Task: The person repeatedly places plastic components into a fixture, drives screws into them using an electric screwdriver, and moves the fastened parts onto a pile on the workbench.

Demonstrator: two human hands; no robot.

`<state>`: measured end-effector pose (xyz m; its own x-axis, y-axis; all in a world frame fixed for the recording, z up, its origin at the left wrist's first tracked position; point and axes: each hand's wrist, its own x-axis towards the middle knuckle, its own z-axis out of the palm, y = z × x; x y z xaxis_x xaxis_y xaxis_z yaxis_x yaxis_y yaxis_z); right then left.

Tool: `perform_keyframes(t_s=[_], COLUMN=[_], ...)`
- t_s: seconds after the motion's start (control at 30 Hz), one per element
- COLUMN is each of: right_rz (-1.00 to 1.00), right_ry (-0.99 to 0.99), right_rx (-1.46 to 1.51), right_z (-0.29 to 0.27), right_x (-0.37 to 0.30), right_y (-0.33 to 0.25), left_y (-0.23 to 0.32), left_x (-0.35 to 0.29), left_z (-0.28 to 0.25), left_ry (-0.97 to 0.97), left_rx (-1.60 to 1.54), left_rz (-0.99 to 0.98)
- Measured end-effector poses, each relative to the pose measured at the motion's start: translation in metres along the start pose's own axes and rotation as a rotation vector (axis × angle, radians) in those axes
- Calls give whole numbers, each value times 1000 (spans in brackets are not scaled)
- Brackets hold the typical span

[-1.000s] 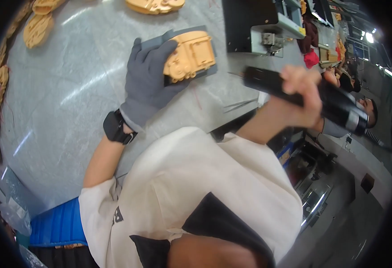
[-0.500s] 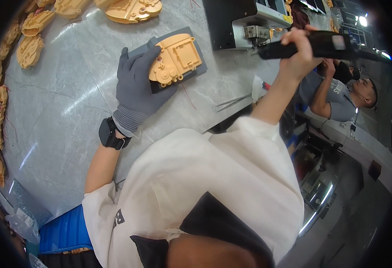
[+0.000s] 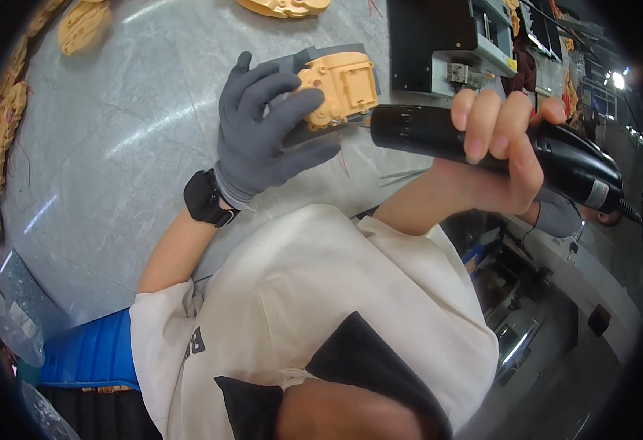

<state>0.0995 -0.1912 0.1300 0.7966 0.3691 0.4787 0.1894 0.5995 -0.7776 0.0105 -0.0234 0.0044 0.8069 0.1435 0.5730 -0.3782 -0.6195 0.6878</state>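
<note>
A yellow-orange plastic housing (image 3: 354, 84) with a raised rectangular frame and round bosses lies on a dark grey fixture block (image 3: 277, 62). My left hand (image 3: 266, 117), in a grey glove, reaches over the left side of both. Its fingers are spread, a fingertip on the housing's left edge, the thumb stretched out apart from it. My right hand (image 3: 501, 136), bare, is wrapped round a black corded electric screwdriver (image 3: 417, 132). The tool lies nearly level, its nose close to the housing's lower right corner. I cannot tell whether its tip touches.
More yellow-orange housings (image 3: 85, 26) lie along the table's far and left edges. A black and grey machine (image 3: 446, 44) stands at the back right. Tweezers (image 3: 402, 176) rest near the table edge. A blue crate (image 3: 90, 352) sits at lower left. Another person is partly visible behind my right hand.
My right hand has brought the screwdriver down and left, turning its nose toward the housing. My left fingers have spread and loosened over the housing. The whole view has shifted.
</note>
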Motion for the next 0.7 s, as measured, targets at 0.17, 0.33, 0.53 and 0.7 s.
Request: perform_keyframes(t_s=[0.17, 0.33, 0.53, 0.7], right_rz=[96, 80, 128, 137], right_ry=[-72, -2, 38, 62], right_rx=[22, 92, 35, 36], right_z=[17, 15, 12, 14], right_x=[4, 5, 5, 5], right_y=[9, 18, 20, 22], left_y=[-4, -8, -7, -4], left_x=[-5, -7, -5, -2], left_z=[-2, -2, -1, 0], left_ry=[56, 49, 51, 37], left_rx=[2, 1, 7, 11], left_rz=[-12, 63, 80, 83])
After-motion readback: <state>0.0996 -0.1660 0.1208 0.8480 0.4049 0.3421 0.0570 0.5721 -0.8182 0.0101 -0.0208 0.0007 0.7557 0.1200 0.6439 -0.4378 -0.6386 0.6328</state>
